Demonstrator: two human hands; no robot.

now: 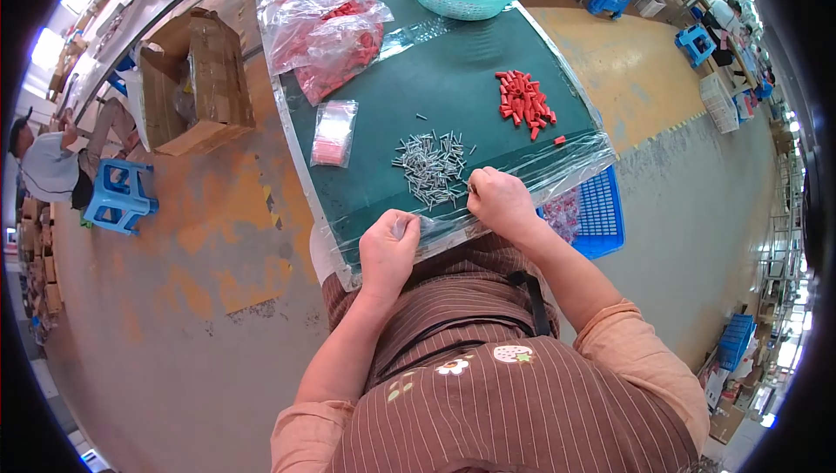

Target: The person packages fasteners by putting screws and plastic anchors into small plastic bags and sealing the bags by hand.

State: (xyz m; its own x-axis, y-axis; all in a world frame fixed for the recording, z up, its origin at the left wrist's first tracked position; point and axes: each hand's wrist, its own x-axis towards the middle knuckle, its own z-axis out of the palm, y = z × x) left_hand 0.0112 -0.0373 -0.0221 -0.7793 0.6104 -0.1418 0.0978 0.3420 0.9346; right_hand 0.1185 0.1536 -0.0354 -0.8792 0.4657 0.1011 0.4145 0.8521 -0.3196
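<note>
My left hand (388,251) is closed at the near edge of the table, pinching a small clear plastic bag (403,226). To its right, my right hand (501,200) is closed too, its fingertips beside the pile of metal screws (431,166); what they hold is too small to make out. Red plastic plugs (524,103) lie heaped at the right of the table. Left of the screws rests a stack of small clear bags (333,133) with a reddish band. Behind it is a large clear bag (335,46) of red plugs.
A turquoise basket (466,7) with filled bags stands at the far end of the green table (453,55). Below the right edge is a blue crate (599,216). On the left are an open carton (205,81), a blue stool (122,194) and a seated person (52,159).
</note>
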